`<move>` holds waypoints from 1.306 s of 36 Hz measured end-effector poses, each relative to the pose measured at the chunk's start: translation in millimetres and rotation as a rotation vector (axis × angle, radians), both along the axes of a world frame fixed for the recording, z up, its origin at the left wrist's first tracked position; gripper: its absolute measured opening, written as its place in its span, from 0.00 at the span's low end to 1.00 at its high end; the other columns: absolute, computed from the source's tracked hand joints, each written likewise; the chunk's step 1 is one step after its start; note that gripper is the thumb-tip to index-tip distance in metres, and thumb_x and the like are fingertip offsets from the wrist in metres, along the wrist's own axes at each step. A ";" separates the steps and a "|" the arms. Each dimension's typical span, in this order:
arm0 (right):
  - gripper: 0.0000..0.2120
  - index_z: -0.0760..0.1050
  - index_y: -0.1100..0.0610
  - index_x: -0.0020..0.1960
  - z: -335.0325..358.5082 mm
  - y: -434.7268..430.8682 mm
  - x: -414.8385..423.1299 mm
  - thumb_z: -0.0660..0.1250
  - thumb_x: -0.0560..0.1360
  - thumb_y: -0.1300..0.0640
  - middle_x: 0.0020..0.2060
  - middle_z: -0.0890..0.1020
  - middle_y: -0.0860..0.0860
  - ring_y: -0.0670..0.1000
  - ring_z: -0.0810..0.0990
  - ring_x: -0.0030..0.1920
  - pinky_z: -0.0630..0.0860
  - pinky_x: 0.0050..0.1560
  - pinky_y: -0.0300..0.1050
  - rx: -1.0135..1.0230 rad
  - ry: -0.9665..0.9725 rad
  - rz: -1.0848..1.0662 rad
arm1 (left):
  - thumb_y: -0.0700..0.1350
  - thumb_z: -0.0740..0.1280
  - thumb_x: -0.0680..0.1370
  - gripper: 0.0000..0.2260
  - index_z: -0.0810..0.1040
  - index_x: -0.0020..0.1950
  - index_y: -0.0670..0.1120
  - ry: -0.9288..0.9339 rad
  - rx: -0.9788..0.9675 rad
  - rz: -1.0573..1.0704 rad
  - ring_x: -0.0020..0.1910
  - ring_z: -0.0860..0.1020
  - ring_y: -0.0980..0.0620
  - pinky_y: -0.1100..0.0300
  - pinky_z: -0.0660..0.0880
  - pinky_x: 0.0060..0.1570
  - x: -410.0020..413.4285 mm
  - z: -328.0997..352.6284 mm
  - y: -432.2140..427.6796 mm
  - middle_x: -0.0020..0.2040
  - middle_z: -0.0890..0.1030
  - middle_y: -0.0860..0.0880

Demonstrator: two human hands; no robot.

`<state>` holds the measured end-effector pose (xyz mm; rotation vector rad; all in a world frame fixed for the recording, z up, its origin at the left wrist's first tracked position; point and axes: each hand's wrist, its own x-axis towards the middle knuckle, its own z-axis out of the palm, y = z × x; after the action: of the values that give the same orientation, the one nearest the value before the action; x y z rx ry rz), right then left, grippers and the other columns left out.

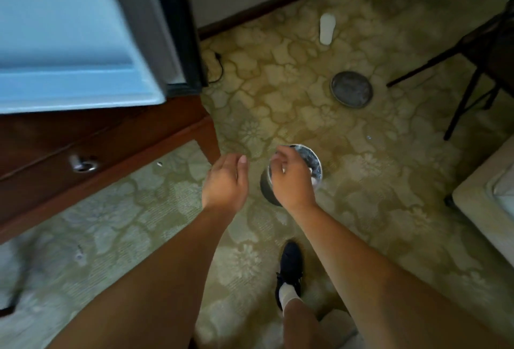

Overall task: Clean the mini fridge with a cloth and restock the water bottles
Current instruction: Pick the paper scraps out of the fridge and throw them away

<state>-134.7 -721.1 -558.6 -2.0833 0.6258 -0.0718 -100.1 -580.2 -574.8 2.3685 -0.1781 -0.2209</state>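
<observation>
The mini fridge's open door [69, 42] fills the top left, its pale blue inner liner facing me, above a dark wooden cabinet [116, 131]. My left hand [225, 179] hangs over the carpet beside the cabinet's corner, fingers relaxed and holding nothing. My right hand [292, 179] hovers over a small round metal bin [314, 162], fingers curled down toward its opening. White material shows inside the bin under the fingers; whether the hand pinches any of it is hidden. No cloth or water bottle is in view.
The bin's round metal lid [351, 93] lies on the patterned carpet further back. A white slipper [327, 28] lies near the wall. Black chair legs [467, 92] stand at the right, a pale bed corner [484, 195] at the right edge. My dark shoe [290, 268] is below the bin.
</observation>
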 end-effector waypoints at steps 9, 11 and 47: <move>0.16 0.74 0.55 0.68 89.2 120.1 9.3 0.61 0.83 0.51 0.60 0.81 0.53 0.52 0.79 0.60 0.74 0.62 0.48 -0.084 -0.109 0.104 | 0.51 0.55 0.84 0.16 0.79 0.56 0.44 -0.255 -0.052 0.065 0.51 0.79 0.40 0.45 0.75 0.52 -3.4 87.0 120.7 0.51 0.81 0.44; 0.16 0.75 0.53 0.68 106.8 149.1 11.0 0.60 0.83 0.50 0.61 0.80 0.52 0.50 0.79 0.59 0.74 0.60 0.45 -0.096 -0.130 0.136 | 0.51 0.54 0.84 0.17 0.79 0.55 0.44 -0.300 -0.044 0.085 0.50 0.79 0.40 0.44 0.75 0.51 -3.8 105.1 150.4 0.50 0.80 0.45; 0.18 0.71 0.48 0.72 338.0 518.0 124.1 0.59 0.84 0.46 0.64 0.77 0.48 0.48 0.75 0.64 0.68 0.59 0.41 -0.161 -0.411 0.678 | 0.51 0.58 0.85 0.15 0.79 0.63 0.46 -0.555 0.176 0.501 0.59 0.78 0.44 0.50 0.68 0.60 48.0 335.2 526.5 0.58 0.81 0.48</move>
<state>-10.6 -203.1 -220.6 -2.2395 -0.3521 -0.1587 -52.0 -53.7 -239.6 2.5051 0.1857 0.6866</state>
